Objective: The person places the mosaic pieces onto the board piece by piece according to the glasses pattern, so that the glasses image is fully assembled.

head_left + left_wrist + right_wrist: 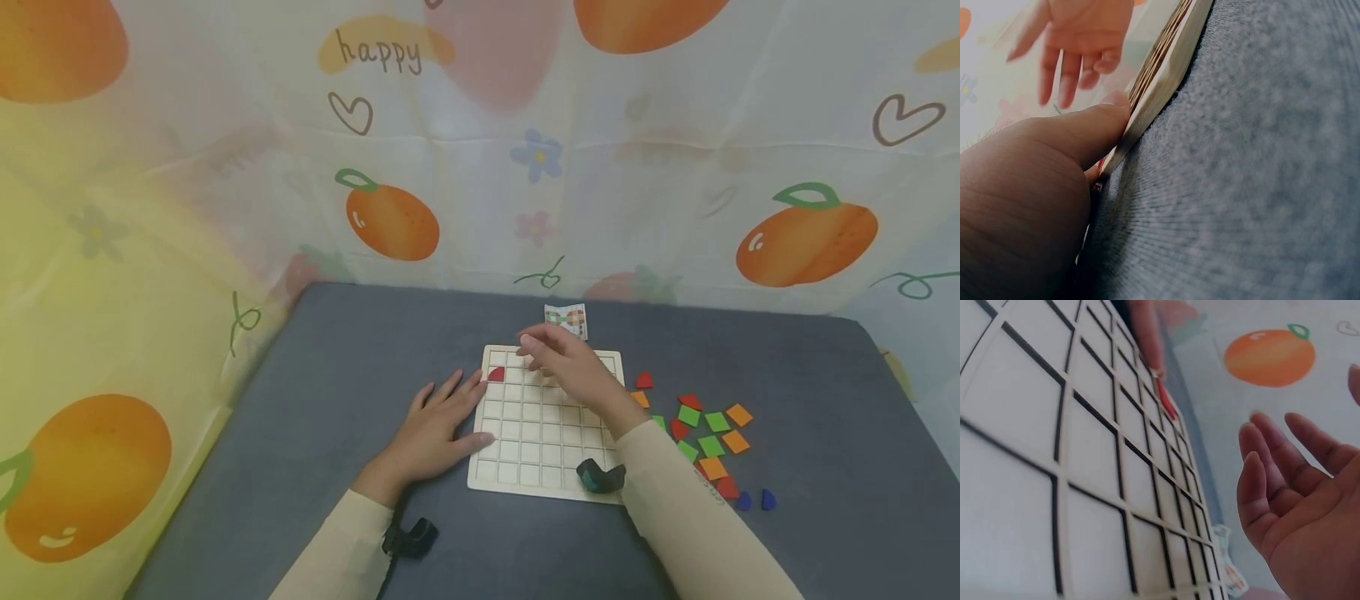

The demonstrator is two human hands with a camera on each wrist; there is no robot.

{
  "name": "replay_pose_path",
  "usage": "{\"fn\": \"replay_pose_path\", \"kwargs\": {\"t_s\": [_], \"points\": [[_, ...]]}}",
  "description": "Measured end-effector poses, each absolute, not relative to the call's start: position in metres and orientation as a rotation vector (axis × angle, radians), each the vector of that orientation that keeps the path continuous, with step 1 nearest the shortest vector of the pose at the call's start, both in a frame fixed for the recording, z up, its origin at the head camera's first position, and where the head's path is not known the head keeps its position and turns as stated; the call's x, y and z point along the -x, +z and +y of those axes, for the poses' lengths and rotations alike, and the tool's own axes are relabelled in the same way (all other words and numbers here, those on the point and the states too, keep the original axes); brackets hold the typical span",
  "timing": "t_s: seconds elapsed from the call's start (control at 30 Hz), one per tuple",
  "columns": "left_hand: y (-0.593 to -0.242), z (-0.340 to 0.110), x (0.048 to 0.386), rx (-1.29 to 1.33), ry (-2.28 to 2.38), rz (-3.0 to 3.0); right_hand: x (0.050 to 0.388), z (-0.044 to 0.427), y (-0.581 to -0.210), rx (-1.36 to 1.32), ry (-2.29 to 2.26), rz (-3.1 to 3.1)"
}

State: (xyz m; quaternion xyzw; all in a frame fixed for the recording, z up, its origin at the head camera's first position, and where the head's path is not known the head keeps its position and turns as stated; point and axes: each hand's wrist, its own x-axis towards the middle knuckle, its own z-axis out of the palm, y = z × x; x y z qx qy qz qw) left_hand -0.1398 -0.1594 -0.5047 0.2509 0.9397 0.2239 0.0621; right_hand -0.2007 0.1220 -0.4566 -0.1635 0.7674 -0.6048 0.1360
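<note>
A pale wooden grid board (529, 480) lies on the dark table, with one red quarter-round piece (497, 374) in a cell near its upper left corner. My left hand (438, 429) rests flat beside the board, fingertips and thumb on its left edge; the left wrist view shows the thumb (1100, 125) against that edge. Above the upper part of the board hovers my right hand (573, 371), fingers loosely bent. In the right wrist view this hand (1310, 506) holds nothing and stands clear of the grid (1091, 437).
Right of the board lie scattered red, green (717, 422), orange (738, 414) and blue (768, 500) pieces, some partly behind my right forearm. A small printed card (576, 320) sits behind the board. A patterned cloth (465, 167) hangs at the table's far edge.
</note>
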Motion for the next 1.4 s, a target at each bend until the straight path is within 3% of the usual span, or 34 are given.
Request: {"fn": "replay_pose_path", "kwargs": {"t_s": [1.0, 1.4], "points": [[-0.507, -0.161, 0.139, -0.752, 0.673, 2.839, 0.140, 0.236, -0.456, 0.499, -1.939, 2.412], [-0.504, -0.160, 0.138, -0.740, 0.668, 2.834, 0.134, 0.268, -0.478, 0.169, -1.705, 2.598]]}}
